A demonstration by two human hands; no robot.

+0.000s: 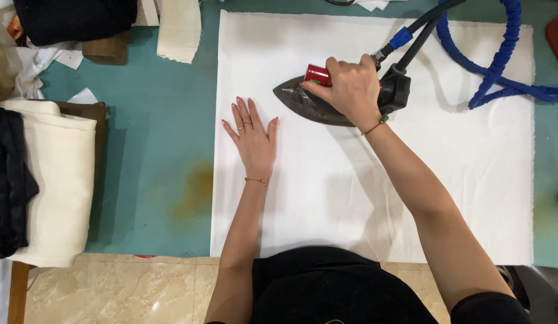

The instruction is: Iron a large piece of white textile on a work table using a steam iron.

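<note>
A large white cloth (pixel 447 180) lies flat on a teal ironing table (pixel 159 150). My right hand (pixel 348 87) grips the red-tipped handle of a dark metal steam iron (pixel 306 99), whose sole rests on the cloth and points left. My left hand (pixel 252 135) lies flat on the cloth, fingers spread, just left of and below the iron's tip. It wears rings and a thin bracelet.
A black hose and a blue wrapped cord (pixel 501 60) run from the iron's rear to the upper right. Folded cream fabric (pixel 57 180) and black cloth (pixel 9 180) are stacked at the left edge. More fabric pieces (pixel 180 30) lie at the top left. A yellowish stain (pixel 198 186) marks the table.
</note>
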